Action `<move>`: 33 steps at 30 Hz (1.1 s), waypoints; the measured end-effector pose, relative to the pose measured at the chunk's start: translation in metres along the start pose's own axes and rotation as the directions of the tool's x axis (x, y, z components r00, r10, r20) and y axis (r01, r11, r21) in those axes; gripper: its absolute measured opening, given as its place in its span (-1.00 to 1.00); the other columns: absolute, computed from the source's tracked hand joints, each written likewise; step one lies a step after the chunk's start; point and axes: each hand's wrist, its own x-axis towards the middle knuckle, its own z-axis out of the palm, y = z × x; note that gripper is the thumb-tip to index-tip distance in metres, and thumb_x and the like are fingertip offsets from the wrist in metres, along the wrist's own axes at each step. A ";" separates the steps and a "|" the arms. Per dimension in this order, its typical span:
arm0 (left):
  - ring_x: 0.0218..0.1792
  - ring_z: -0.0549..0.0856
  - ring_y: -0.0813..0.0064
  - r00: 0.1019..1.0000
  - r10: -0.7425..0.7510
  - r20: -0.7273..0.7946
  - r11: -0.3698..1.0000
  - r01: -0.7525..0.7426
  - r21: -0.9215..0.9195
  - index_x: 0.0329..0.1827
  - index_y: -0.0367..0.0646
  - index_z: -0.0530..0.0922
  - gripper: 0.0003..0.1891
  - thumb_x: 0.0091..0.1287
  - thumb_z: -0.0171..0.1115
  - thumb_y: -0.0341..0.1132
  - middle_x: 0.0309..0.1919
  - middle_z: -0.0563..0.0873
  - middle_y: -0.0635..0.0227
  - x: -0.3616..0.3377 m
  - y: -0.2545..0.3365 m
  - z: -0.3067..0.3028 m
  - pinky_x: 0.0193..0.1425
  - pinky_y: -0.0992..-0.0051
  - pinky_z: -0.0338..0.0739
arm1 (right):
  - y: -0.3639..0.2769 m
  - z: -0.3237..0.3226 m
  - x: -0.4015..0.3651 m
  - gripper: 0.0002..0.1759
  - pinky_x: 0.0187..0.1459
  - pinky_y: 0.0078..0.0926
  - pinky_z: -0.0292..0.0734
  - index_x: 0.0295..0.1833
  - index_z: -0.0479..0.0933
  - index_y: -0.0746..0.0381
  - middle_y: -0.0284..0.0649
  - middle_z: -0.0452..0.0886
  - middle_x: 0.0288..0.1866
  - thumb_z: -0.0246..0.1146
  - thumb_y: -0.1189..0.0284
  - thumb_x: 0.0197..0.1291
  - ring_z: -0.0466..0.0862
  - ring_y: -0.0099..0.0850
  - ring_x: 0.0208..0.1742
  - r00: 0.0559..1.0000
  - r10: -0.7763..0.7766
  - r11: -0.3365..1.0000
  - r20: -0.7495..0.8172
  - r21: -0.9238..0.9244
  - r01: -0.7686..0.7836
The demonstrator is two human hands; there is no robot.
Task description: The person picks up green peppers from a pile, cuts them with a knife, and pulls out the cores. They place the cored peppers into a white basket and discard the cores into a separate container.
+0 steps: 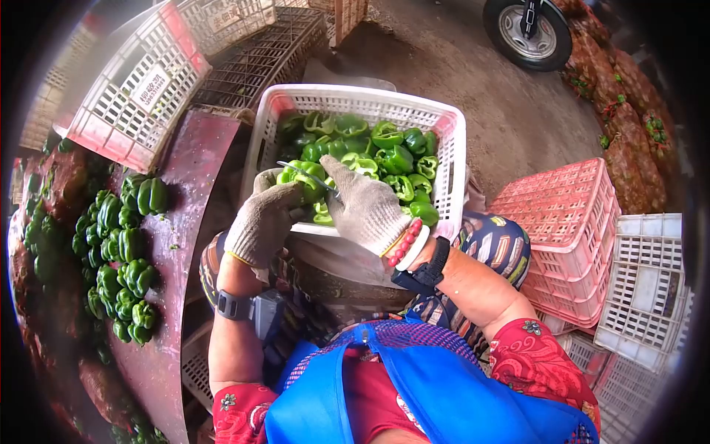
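My left hand [262, 214], in a grey knit glove, is closed around a green bell pepper [299, 175] over the near left part of a white plastic crate [362, 93]. In my right hand [366, 203], also gloved, is a small knife [325, 185] with a thin, curved-looking metal blade. Its blade lies across the held pepper; the handle is hidden in my palm. Below and beyond both hands, cut green peppers [396, 159] fill the crate, several showing hollow, pale insides.
Whole green peppers [129, 244] lie on a reddish board [166, 296] at left. White crates [137, 89] stand at upper left. Pink crates [558, 214] are stacked at right beside a white crate [640, 274]. A wheel [526, 33] and filled sacks [629, 148] are at upper right.
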 end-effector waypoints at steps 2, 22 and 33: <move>0.14 0.74 0.33 0.994 0.086 0.062 0.929 -0.103 0.356 0.28 -0.29 0.48 -0.64 0.47 0.26 -0.49 0.15 0.67 0.16 0.002 0.000 -0.004 0.22 0.35 0.70 | 0.004 0.005 -0.001 -0.25 -0.07 0.04 0.70 0.63 0.29 0.15 0.05 0.77 0.07 0.25 0.30 0.35 0.80 0.05 -0.10 0.993 -0.056 0.998 -0.103 -0.045 0.052; -0.02 0.73 0.46 0.891 -0.245 -0.383 0.945 0.308 0.110 0.24 -0.30 0.50 -0.37 0.22 0.61 -0.18 0.01 0.72 0.15 0.000 0.007 0.022 0.08 0.43 0.66 | 0.014 0.034 0.011 -0.41 -0.11 0.06 0.70 0.48 0.35 0.21 0.04 0.78 -0.08 0.21 0.40 0.36 0.82 0.03 -0.10 0.998 0.054 0.986 0.037 -0.160 -0.047; 0.05 0.73 0.39 0.902 0.003 -0.431 1.000 -0.012 -0.019 0.18 -0.30 0.61 -0.67 0.36 0.40 -0.52 0.09 0.63 0.20 0.004 0.022 0.017 0.11 0.42 0.71 | 0.064 0.059 -0.002 -0.56 -0.22 -0.09 0.73 0.23 0.55 0.33 0.01 0.80 -0.30 0.30 0.40 0.28 0.86 -0.05 -0.24 0.884 0.414 0.840 0.217 -0.466 -0.279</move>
